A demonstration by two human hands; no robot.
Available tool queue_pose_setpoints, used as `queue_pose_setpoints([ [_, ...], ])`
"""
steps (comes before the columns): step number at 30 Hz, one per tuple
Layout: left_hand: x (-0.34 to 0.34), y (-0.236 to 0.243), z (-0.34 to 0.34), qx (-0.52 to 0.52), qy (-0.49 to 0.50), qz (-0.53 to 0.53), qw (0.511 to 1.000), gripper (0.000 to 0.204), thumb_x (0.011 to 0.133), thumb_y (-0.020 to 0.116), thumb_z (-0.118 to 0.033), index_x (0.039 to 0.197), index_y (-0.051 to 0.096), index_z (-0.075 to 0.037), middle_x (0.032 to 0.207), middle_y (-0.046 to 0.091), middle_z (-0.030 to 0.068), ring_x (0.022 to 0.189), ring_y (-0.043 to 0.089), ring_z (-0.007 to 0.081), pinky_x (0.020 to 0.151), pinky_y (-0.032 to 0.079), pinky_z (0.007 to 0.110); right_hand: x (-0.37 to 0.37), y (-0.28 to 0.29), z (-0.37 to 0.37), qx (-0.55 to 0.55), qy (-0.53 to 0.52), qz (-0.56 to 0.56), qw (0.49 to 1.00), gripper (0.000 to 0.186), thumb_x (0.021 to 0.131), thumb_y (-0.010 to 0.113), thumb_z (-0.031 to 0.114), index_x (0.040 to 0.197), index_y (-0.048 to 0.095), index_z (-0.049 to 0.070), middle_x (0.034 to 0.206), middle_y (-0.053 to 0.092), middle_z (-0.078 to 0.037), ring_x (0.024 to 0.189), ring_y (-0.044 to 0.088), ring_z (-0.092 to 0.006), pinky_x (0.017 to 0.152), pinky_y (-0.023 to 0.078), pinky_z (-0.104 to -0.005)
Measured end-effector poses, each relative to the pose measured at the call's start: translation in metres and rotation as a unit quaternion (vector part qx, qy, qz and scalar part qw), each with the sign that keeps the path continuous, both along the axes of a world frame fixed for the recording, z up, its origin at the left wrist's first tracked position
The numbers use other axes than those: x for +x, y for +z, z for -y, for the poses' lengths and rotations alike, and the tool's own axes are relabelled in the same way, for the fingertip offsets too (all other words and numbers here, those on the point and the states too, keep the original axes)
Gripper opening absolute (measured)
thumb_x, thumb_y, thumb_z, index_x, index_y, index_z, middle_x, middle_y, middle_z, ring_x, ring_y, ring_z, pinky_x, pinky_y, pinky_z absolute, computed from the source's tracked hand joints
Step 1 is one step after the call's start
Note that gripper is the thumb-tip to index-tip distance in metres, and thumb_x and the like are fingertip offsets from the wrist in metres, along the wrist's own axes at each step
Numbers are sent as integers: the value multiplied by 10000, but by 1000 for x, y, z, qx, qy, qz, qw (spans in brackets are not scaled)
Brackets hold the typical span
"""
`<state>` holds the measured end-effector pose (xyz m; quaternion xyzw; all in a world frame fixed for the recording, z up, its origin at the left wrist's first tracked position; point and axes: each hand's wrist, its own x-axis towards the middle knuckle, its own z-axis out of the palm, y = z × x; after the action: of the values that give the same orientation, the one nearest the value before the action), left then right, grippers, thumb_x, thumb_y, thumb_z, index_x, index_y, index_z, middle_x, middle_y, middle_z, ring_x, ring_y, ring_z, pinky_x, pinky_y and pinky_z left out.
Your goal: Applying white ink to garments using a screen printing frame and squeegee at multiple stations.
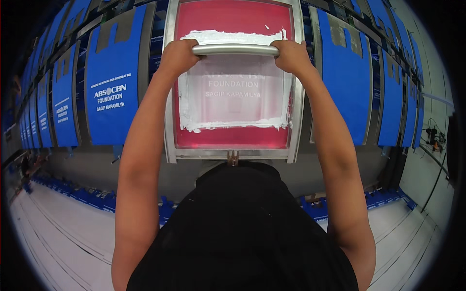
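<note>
My left hand (180,59) and my right hand (293,57) are closed round the two ends of a squeegee (236,49) with a silver, rounded handle. It lies crosswise over the upper part of a printing screen. The screen has a metal frame (170,106) and a red border (233,17) round a pale, see-through middle with lettering. Thick white ink (223,35) sits along the far side of the squeegee, and ragged white streaks edge the other sides of the pale area. The squeegee's blade is hidden beneath its handle.
Blue flat bag-shaped pieces (111,121) hang over boards in a row at left, some printed white. More blue pieces (344,92) line the right. A small metal clip (233,158) sits at the frame's near edge, close to my body. Cables (433,136) hang on the right wall.
</note>
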<state>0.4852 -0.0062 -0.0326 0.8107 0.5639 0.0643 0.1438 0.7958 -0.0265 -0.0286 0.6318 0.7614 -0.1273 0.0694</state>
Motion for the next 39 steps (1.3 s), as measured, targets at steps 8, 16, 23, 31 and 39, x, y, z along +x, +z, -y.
queue_pose_setpoints([
  [8,-20,-9,222,23,-54,90,994,383,543,719,-10,919,650,-48,853,656,118,836,611,301,813,427,419,-22,5,226,-11,-43,-96,994,440,617,645,-24,1030,681,124,960,693,-56,962,628,-248,1109,121,-665],
  [16,0,3,-1,-7,-9,-5,1000,339,695,779,-316,931,713,-82,792,689,161,763,674,336,705,535,438,-5,6,1,-17,-2,23,1000,403,717,622,122,1112,665,188,980,701,-84,970,663,-264,996,277,-705],
  [23,-32,11,161,-59,-56,6,997,294,650,744,-76,938,694,-104,798,650,135,796,614,323,752,469,444,-17,32,167,-91,-19,-47,995,473,652,632,7,1106,681,130,940,693,-104,977,629,-281,1135,136,-609],
  [31,-11,-23,73,23,-31,39,999,219,614,735,-102,828,693,-91,736,664,158,755,651,344,720,505,455,-5,-23,92,41,-6,-3,999,381,679,660,105,1054,677,167,898,698,-90,931,655,-274,1032,254,-695],
  [39,-5,15,-16,8,27,12,1000,395,687,793,-307,992,687,-81,899,685,142,889,641,336,823,486,424,5,10,-43,-51,16,-35,998,469,669,574,111,1121,686,166,1042,689,-132,1015,642,-321,948,453,-531],
])
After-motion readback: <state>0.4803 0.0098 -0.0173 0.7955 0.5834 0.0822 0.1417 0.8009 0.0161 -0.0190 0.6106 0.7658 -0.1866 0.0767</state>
